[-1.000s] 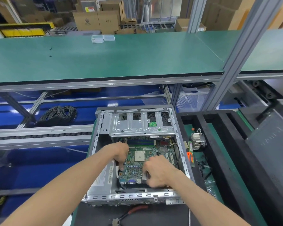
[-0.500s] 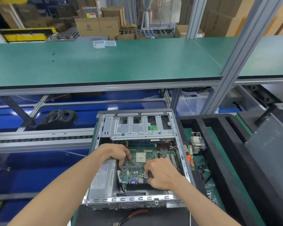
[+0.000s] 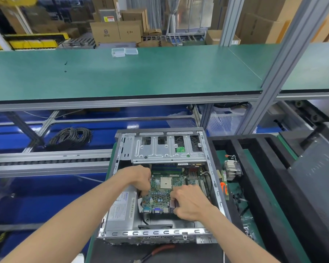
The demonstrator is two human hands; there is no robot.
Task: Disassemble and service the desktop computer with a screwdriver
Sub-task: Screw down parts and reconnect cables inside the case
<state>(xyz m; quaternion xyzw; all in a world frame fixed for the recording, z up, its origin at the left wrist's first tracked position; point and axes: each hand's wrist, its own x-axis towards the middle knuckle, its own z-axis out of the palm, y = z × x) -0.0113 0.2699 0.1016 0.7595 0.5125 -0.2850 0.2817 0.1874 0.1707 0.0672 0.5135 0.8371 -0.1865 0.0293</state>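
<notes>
The left hand [image 3: 139, 177] fingers grasp the motherboard [image 3: 163, 192] at its left edge; the right hand [image 3: 190, 202] fingers curl over its near right corner. The board sits inside the open computer case [image 3: 160, 234] on the bench [image 3: 254, 168], beside the power supply [image 3: 120, 209].

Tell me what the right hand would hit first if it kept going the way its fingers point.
The right hand points left across the circuit board. Going straight on, it would probably meet the left hand gripping the board's far edge, though depth is hard to judge.
</notes>
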